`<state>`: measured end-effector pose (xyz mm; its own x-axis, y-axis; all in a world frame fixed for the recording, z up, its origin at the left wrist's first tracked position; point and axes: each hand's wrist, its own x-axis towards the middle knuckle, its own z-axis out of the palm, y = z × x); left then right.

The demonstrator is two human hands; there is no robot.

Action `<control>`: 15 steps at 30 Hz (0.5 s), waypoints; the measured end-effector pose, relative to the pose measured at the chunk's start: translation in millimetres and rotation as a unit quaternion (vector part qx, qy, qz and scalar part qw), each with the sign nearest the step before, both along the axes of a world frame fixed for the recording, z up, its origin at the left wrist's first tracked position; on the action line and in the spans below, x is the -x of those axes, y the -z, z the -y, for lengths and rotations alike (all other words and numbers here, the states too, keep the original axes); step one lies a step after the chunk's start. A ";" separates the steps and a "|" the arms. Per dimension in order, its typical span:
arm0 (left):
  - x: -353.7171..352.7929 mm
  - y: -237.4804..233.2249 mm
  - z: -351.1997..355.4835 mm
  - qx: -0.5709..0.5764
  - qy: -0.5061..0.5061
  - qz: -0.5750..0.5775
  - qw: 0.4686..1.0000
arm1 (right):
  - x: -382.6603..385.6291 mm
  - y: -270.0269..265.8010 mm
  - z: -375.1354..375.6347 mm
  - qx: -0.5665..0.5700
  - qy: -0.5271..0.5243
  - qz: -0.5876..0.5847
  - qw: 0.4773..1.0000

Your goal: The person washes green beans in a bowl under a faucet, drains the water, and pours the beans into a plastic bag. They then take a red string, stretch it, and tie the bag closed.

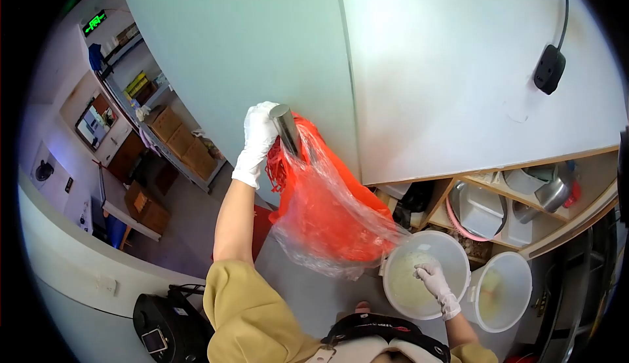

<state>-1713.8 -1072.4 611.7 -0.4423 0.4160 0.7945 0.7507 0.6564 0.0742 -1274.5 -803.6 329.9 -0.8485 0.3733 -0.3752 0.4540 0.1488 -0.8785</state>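
Observation:
My left hand (259, 130), in a white glove, is raised in front of the pale panel with its fingers closed at the gathered top of a red plastic bag (321, 186). Beside those fingers a shiny metal tube (285, 128) sticks up out of the bag's top. A clear plastic bag (314, 255) overlaps the red one and hangs below it, its end reaching the white bucket (388, 291). Over that bucket's mouth is my right hand (435, 283), also gloved, fingers pinched together; I cannot tell what is between them. Pale, yellowish contents show inside the bucket.
A second white bucket (524, 297) stands to the right. Behind the buckets, low shelves (442, 199) hold white tubs (481, 209) and metal pots. A black socket (549, 69) hangs at upper right. Cardboard boxes (180, 137) fill a rack at left; a black bag (167, 327) sits at lower left.

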 end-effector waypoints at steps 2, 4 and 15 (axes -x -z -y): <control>1.6 -9.1 3.1 -0.044 0.051 0.039 0.997 | -4.3 15.1 5.1 0.012 0.003 0.000 1.000; -3.4 -18.1 1.2 -0.022 0.043 0.029 0.998 | -7.6 21.6 8.4 0.024 -0.011 0.011 1.000; -32.6 -5.4 39.8 -0.280 -0.012 0.157 0.947 | 96.2 -110.7 40.2 -0.197 -0.060 -0.257 0.944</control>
